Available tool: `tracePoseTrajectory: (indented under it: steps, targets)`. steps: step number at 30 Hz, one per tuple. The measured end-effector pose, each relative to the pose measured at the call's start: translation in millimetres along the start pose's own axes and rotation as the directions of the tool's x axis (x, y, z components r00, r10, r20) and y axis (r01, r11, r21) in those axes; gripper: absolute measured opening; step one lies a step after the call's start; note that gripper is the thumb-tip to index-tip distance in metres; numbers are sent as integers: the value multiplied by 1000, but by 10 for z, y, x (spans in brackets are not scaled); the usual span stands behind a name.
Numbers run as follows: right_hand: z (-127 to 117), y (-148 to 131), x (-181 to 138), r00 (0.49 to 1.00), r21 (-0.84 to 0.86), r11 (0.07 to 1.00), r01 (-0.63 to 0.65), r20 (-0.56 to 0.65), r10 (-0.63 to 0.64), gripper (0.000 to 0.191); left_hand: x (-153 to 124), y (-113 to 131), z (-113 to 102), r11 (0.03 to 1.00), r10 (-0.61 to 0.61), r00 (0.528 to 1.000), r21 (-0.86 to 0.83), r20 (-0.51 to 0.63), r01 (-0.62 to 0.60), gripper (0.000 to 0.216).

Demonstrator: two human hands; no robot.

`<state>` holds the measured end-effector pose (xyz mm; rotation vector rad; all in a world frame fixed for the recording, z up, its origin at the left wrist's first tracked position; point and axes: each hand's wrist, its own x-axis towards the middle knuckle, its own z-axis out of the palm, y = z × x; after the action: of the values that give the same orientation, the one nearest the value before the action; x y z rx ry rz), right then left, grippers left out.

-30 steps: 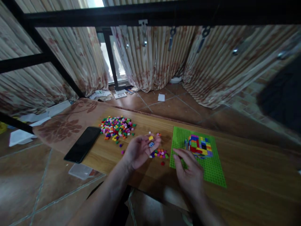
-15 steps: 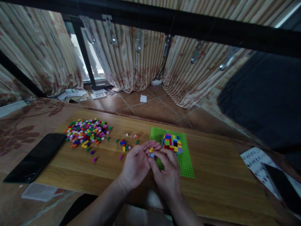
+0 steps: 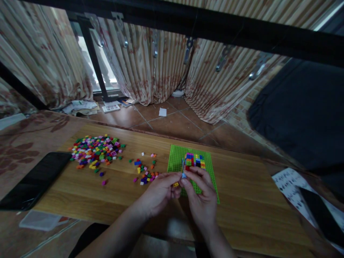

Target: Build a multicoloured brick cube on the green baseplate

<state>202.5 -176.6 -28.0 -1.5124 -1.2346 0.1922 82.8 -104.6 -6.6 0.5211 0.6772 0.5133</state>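
Observation:
My left hand (image 3: 159, 192) is closed, with a small yellow toy brick (image 3: 175, 184) in its curled fingers. Its thumb and fingertip meet the fingertips of my right hand (image 3: 203, 195) at a small light blue brick (image 3: 184, 175). My right hand pinches that blue brick between thumb and finger. Both hands hover over the near left part of a green studded baseplate (image 3: 176, 156). On the plate stands a multicoloured brick structure (image 3: 198, 161), its near side partly hidden by my right hand.
A big heap of loose bricks (image 3: 96, 150) lies at the table's left, with a smaller scatter (image 3: 146, 177) beside my left hand. A black tablet-like slab (image 3: 34, 181) rests at the left edge. Printed paper (image 3: 285, 184) and a dark phone-like object (image 3: 319, 211) lie at right.
My left palm was open upward with the bricks on it; its fingers have now curled in. The light blue brick has risen toward the structure between my fingertips, and both hands shifted slightly right.

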Motion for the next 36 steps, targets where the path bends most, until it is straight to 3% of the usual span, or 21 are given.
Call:
tracePoseTrajectory:
  steps: [3,8,13,16,19,23,29,36]
  targets:
    - [-14,25,10,999,-27,999,30,31,-29,21,6,6,2,1000,31,1000,2,-3,-31,33]
    - [-38,49,26,994,-109,988,107,50,-102,27,80,-46,-35,977,153,988,147,9,-152,33]
    - [-96,70,70,983,-188,967,169,101,-152,21,133,-66,-29,944,205,979,261,16,-201,33]
    - [-165,132,138,979,-271,940,205,53,-198,19,151,-67,-4,909,261,965,338,0,-246,30]
    - [-216,218,208,972,-382,901,206,-25,-233,18,183,-87,15,813,413,911,451,-4,-367,20]
    - [-194,284,242,966,-445,867,224,-13,-256,18,203,-127,25,666,540,840,582,57,-467,21]
    - [-132,301,222,960,-494,835,244,0,-281,18,144,-154,42,512,532,839,745,115,-426,34]
    - [-141,300,189,979,-488,854,181,4,-206,23,108,-165,72,299,501,851,892,157,-340,41]
